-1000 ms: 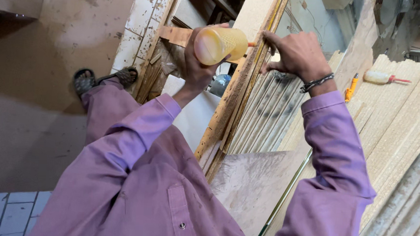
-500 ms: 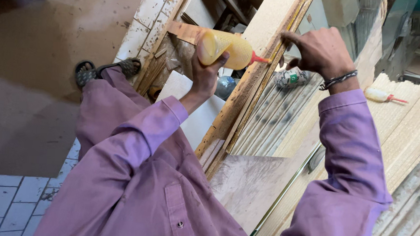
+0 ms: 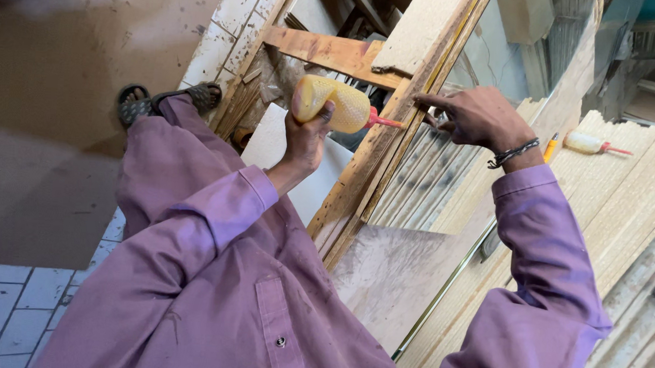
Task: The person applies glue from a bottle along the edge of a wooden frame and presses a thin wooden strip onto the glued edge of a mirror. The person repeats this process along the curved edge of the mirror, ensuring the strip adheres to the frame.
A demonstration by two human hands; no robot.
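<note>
I see my left hand (image 3: pixel 305 134) with its grip clamped round a yellow squeeze bottle (image 3: pixel 332 103), held sideways so its red nozzle (image 3: pixel 385 121) points at the upright wooden strip (image 3: pixel 389 139). My right hand (image 3: pixel 480 117) rests fingers spread on that strip, holding nothing. A second bottle (image 3: pixel 589 143) lies on the stacked boards (image 3: pixel 625 200) beyond.

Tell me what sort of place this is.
Most likely a small woodworking or carpentry workshop. Stacked board sheets lie at the right, a wooden frame stands in the middle, and the left hand holds a yellow squeeze bottle, probably glue, against it.
</note>
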